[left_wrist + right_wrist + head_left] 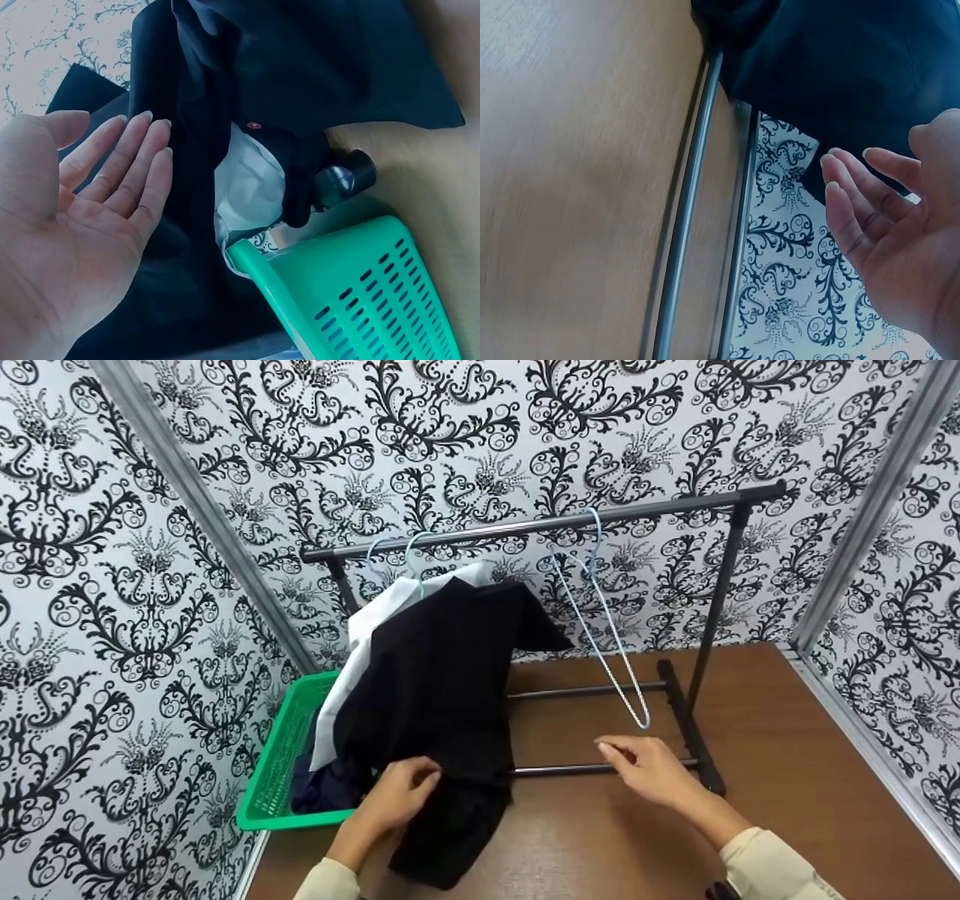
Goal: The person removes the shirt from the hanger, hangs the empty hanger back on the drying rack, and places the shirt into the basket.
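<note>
A black short-sleeved shirt (442, 675) hangs from a pale hanger on the dark metal rack (517, 526). Its lower part droops toward the table. Behind it, partly hidden, hangs a white shirt (371, 615). My left hand (401, 793) is beside the black shirt's lower front; in the left wrist view its fingers (135, 169) are relaxed, palm showing, with nothing held. To the right, my right hand (651, 769) hovers below a bare wire hanger (644, 718). The right wrist view shows its fingers (847, 217) loosely bent, holding nothing.
A green plastic basket (262, 780) stands at the left with dark navy cloth (326, 789) inside. The rack's lower bars (577, 770) run low across the brown table (795, 787). Patterned walls close in the back and sides.
</note>
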Demonstrator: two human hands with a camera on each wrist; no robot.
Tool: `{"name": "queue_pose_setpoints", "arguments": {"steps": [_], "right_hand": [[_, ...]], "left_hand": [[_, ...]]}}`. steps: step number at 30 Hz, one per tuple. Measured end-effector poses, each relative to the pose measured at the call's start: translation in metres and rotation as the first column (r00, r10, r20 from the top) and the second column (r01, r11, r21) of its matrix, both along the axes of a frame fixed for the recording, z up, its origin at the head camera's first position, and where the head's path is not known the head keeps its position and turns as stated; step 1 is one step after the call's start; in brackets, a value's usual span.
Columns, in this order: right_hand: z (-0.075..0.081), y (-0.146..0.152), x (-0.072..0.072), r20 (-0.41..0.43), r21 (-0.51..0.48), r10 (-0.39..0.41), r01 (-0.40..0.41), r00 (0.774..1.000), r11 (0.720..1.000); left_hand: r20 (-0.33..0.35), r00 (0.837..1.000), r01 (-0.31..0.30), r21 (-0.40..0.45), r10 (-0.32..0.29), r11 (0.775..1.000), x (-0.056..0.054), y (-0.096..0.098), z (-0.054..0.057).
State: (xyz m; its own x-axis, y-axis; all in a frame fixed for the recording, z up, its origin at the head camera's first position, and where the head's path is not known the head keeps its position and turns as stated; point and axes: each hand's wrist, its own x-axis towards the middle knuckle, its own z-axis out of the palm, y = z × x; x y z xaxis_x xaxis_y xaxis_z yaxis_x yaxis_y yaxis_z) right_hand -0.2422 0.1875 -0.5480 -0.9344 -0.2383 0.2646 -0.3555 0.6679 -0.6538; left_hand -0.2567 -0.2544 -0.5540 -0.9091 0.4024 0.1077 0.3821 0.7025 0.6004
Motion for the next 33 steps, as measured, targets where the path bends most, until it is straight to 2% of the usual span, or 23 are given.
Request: {"name": "queue_pose_setpoints", "arguments": {"steps": [6,17,22,26,29,33], "right_hand": [[0.003,-0.002,0.001,0.022,0.002,0.005,-0.005,1.0,1.0],[0.001,-0.009,-0.003,-0.011,0.031,0.023,-0.022,1.0,0.999],[0.002,-0.014,-0.003,-0.004,-0.009,0.042,-0.042,0.999,0.999],[0.008,-0.024,-0.006,-0.023,-0.026,0.069,-0.07,0.997,0.997],[0.015,-0.038,-0.012,-0.071,-0.02,0.082,-0.083,0.994,0.996],[0.033,-0.064,-0.021,-0.133,-0.038,0.067,-0.073,0.989,0.997]], "left_hand": [[0.017,1.0,-0.006,0.016,0.006,1.0,0.001,-0.002,0.0],[0.031,1.0,0.0,0.037,-0.001,0.999,0.001,-0.002,-0.004],[0.033,0.999,-0.004,0.055,0.002,0.998,0.005,-0.001,-0.007],[0.033,0.999,-0.009,0.051,0.007,0.999,0.006,-0.002,-0.011],[0.021,1.0,-0.013,0.046,0.012,0.999,0.006,-0.003,-0.013],[0.018,1.0,-0.014,0.055,0.013,0.998,0.005,-0.005,-0.012]]}}
